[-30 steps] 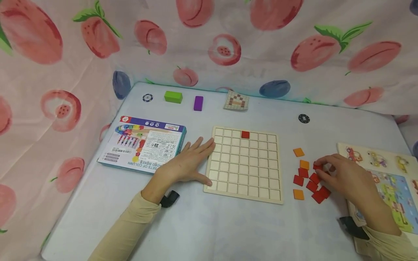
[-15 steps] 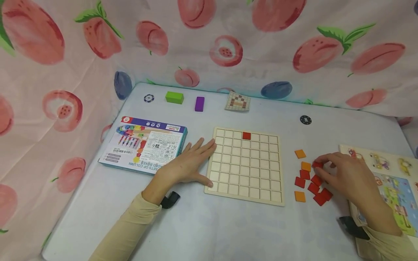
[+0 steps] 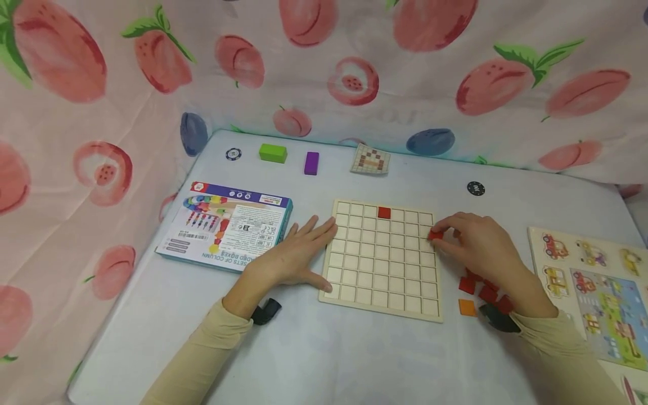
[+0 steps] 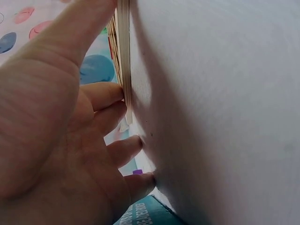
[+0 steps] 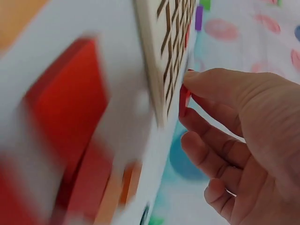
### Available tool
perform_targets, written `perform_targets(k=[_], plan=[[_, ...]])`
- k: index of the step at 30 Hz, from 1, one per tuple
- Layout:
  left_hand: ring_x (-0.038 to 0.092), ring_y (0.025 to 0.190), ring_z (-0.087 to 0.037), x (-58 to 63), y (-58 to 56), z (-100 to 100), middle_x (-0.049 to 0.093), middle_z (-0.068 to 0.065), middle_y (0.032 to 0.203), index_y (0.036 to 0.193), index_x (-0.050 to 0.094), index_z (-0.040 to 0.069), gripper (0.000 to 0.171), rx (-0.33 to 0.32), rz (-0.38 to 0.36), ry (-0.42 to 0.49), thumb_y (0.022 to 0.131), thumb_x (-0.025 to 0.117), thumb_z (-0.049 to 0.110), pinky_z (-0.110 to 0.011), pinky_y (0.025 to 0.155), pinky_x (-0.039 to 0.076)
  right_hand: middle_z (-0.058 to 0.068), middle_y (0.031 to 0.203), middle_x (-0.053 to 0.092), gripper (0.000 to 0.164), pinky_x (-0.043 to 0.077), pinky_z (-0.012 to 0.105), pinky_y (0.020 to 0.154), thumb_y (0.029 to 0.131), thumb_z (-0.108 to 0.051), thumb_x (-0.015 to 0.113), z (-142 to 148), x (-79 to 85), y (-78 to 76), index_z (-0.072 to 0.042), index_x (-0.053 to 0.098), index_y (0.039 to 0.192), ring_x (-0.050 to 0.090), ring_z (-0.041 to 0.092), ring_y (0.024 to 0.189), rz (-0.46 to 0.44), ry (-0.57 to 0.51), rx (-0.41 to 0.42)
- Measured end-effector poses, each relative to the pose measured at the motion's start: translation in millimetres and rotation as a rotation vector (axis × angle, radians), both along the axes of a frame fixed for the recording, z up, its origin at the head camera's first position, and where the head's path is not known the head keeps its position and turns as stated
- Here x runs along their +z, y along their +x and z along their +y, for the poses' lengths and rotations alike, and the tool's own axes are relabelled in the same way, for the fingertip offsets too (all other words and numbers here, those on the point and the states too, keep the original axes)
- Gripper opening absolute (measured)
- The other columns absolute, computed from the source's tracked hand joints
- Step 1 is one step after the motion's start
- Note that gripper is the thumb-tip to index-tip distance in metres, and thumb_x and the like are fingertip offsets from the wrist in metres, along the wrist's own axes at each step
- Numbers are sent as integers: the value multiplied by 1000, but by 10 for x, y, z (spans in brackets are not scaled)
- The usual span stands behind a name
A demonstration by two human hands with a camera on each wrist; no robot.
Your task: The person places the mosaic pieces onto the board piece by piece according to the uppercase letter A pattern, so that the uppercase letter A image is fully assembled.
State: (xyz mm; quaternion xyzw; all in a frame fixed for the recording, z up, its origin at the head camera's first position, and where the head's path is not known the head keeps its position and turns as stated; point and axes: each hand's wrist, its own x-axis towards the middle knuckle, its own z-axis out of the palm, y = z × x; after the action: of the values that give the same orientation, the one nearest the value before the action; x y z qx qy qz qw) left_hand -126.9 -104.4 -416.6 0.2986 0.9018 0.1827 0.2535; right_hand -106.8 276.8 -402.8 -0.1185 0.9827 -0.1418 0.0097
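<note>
A wooden grid board (image 3: 377, 284) lies mid-table, with one red square tile (image 3: 384, 213) in its top row. My left hand (image 3: 291, 256) rests at the board's left edge, fingers spread and straight; in the left wrist view its fingertips (image 4: 117, 91) touch the board's side. Near the board's right edge my right hand (image 3: 478, 242) pinches another red tile (image 3: 436, 235) between thumb and fingers; the right wrist view shows that red tile (image 5: 184, 96) tilted upright beside the board. Several loose red tiles (image 3: 467, 285) and an orange tile (image 3: 468, 307) lie under and beside my right wrist.
Left of the board is a flat printed box (image 3: 202, 225). Along the back lie a patterned card (image 3: 370, 159), a purple block (image 3: 311, 163), a green block (image 3: 273, 153) and two round chips, one black (image 3: 476, 188). A picture puzzle board (image 3: 557, 287) lies at the right.
My right hand has moved left from the loose tile pile to the board's right edge, carrying a red tile. The left hand stays in place; the view has shifted slightly.
</note>
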Motion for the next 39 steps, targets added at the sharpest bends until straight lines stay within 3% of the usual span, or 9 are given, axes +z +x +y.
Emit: perform_targets(k=[5,8,12,19,27,33,39], plan=[[-4,170,-34,-2,-4,25,2,2,182,172,14,16,127,-4,-4,3,79,90,56,-63,137,5,4,105,80,20,53,36,70,92,-28,84,-296,-27,-185,-18,82,109,65,19,81,5,0,105],[-3,170,-34,-8,-2,42,2,1,182,172,15,15,127,-9,-6,6,79,90,56,-63,137,5,4,107,80,19,57,42,76,93,-26,83,-421,-43,-259,-17,82,109,67,20,85,-13,16,138],[-3,170,-34,1,4,54,3,1,182,172,15,15,127,-15,-7,11,79,90,56,-63,137,5,3,109,80,16,60,47,83,94,-25,82,-509,-46,-308,-19,84,109,72,24,96,-30,24,150],[-3,170,-34,23,-2,38,2,1,182,172,15,15,127,-16,4,-1,79,90,57,-63,137,5,3,110,81,13,61,45,80,94,-23,82,-550,-33,-318,-19,86,106,70,26,103,-11,37,160],[-4,170,-34,0,-4,37,1,1,182,172,14,15,127,-16,-8,2,79,90,57,-63,137,4,3,114,82,17,63,45,77,92,-21,83,-552,-62,-232,-17,85,108,72,27,104,39,96,170],[-4,170,-34,-13,18,27,1,2,182,173,14,15,126,-12,-14,1,80,89,57,-63,137,4,4,115,81,14,64,46,80,92,-19,83,-440,-36,-88,-16,85,105,73,29,105,79,109,181],[-5,170,-33,5,10,-1,0,2,182,173,13,15,126,-4,-2,-14,81,88,57,-64,137,5,8,122,80,23,63,54,90,92,-20,83,-190,66,116,-16,83,114,72,32,114,66,117,127]])
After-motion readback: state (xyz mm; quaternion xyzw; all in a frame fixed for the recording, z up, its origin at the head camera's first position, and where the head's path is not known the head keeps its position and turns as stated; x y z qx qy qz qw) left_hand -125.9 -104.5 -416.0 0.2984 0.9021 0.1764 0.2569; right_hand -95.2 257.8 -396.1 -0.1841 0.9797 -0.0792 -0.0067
